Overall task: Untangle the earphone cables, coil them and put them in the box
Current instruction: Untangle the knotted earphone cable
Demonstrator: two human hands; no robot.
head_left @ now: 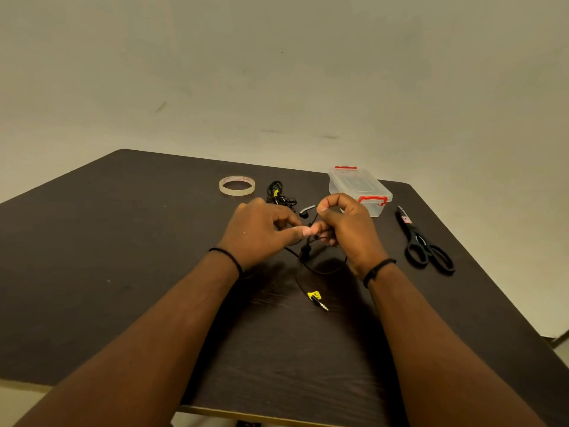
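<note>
Over the middle of the dark table both hands work on a black earphone cable (320, 269). My left hand (261, 229) pinches the cable between thumb and fingers. My right hand (345, 226) grips the same cable, with an earbud (304, 213) sticking out beside its forefinger. The cable loops down under the hands and ends in a jack plug with a yellow tag (317, 298) lying on the table. A second tangled black earphone bundle (278, 195) lies behind my left hand. The clear plastic box (351, 183) with red clips stands shut behind my right hand.
A roll of clear tape (237, 185) lies at the back, left of the bundle. Black scissors (425, 245) lie to the right near the table's right edge. The dark table (123, 241) meets a plain wall at the back.
</note>
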